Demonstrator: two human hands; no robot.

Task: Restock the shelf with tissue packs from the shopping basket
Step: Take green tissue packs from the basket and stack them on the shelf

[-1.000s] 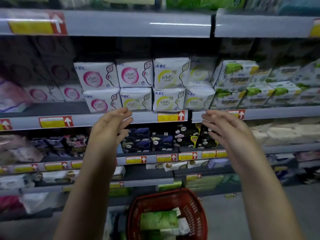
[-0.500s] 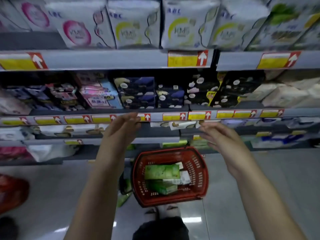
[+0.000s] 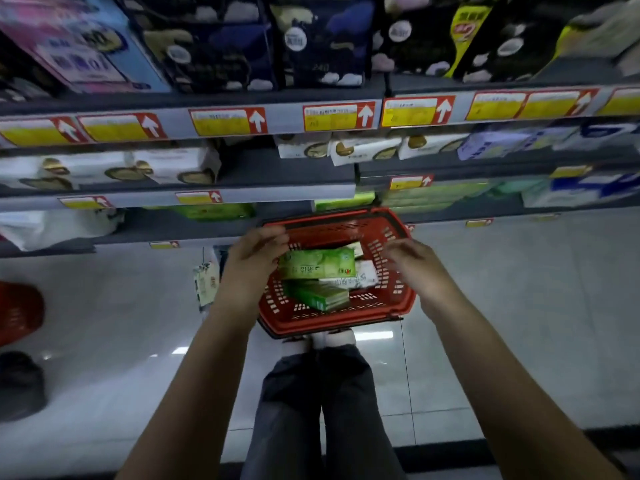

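A red shopping basket (image 3: 408, 303) stands on the floor in front of my feet, below the shelves. Inside it a green tissue pack (image 3: 317, 266) lies on top, with a second green pack (image 3: 320, 296) and a white pack (image 3: 362, 278) under and beside it. My left hand (image 3: 254, 256) is over the basket's left rim, its fingers reaching onto the left end of the top green pack; no closed grip shows. My right hand (image 3: 414, 259) hovers over the basket's right side with relaxed fingers, holding nothing. Green packs (image 3: 344, 202) sit on the bottom shelf behind the basket.
Shelf edges with yellow and red price tags (image 3: 228, 121) jut out above the basket. A second red basket (image 3: 19, 315) and a dark object (image 3: 20, 384) sit on the floor at the left. A small pack (image 3: 206, 282) hangs beside the basket. Pale floor tiles lie to the right.
My view has tilted down from the upper shelves to the basket. Both hands have dropped from shelf height to the basket, and the left one has reached the top green pack.
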